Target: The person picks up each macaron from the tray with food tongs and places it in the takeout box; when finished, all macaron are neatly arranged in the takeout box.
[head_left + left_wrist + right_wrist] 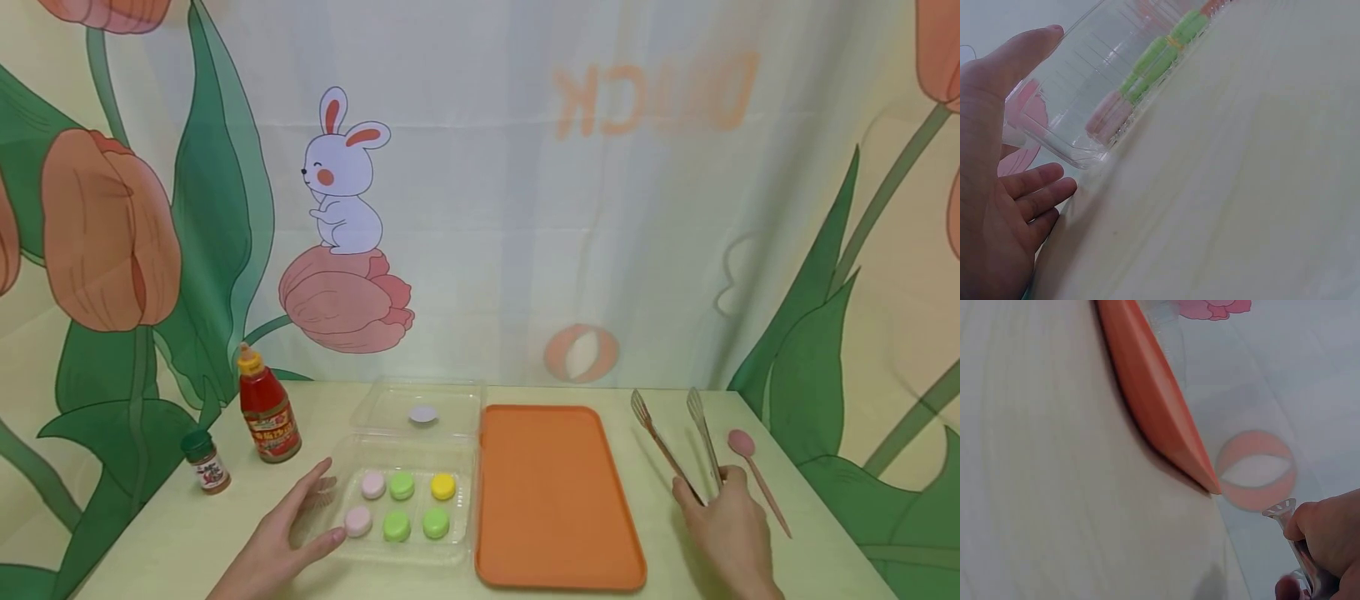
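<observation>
My left hand (288, 525) is at the left side of a clear plastic box (457, 550), fingers spread around its edge; in the left wrist view the thumb lies along the box wall. The box lies with its lid (457, 400) folded back. Inside are several macarons: two pale pink, one of them a pink macaron (373, 485), three green, including a green macaron (397, 526), and a yellow macaron (443, 487). My right hand (731, 529) grips metal tongs (663, 446), whose two arms stand apart and point toward the back; nothing is between their tips.
An orange tray (558, 500) lies between the box and the tongs. A pink spoon (742, 443) is to the right of my right hand. At the left stand a red sauce bottle (268, 412) and a small green-capped jar (206, 462). A printed curtain (487, 208) hangs behind the table.
</observation>
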Action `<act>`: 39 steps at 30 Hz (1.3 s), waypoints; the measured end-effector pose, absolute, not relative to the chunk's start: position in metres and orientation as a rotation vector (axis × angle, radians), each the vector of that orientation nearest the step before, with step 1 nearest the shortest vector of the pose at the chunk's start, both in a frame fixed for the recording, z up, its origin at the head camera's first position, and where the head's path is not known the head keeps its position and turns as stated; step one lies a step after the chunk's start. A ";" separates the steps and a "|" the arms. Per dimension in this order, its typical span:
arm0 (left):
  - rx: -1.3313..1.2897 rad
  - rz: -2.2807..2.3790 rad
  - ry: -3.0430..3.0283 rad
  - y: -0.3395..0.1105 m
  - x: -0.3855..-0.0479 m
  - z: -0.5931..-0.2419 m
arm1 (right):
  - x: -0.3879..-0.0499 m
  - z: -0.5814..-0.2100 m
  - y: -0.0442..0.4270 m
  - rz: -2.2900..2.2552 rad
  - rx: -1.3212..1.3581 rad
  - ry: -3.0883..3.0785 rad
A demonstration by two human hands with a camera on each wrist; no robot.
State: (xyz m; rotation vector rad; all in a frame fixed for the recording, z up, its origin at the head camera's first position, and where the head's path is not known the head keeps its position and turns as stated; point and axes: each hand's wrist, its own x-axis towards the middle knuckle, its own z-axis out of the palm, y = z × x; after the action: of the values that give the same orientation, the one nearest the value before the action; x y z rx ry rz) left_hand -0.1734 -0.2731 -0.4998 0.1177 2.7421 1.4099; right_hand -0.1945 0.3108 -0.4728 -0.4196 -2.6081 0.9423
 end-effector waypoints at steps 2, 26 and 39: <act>0.118 1.409 2.742 -0.273 -0.173 -0.501 | -0.195 -0.477 0.311 0.923 -0.419 -2.609; 0.142 1.409 2.761 -0.273 -0.174 -0.502 | -0.193 -0.496 0.308 0.799 -0.433 -2.778; 0.137 1.405 2.767 -0.272 -0.173 -0.502 | -0.189 -0.491 0.309 0.730 -0.414 -2.868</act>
State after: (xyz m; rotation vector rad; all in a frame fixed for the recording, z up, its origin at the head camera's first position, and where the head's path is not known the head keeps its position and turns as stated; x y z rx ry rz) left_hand -0.1725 -0.2725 -0.5025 0.1375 2.7675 1.4052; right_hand -0.1889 0.3091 -0.4908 -0.4142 -2.8685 0.7299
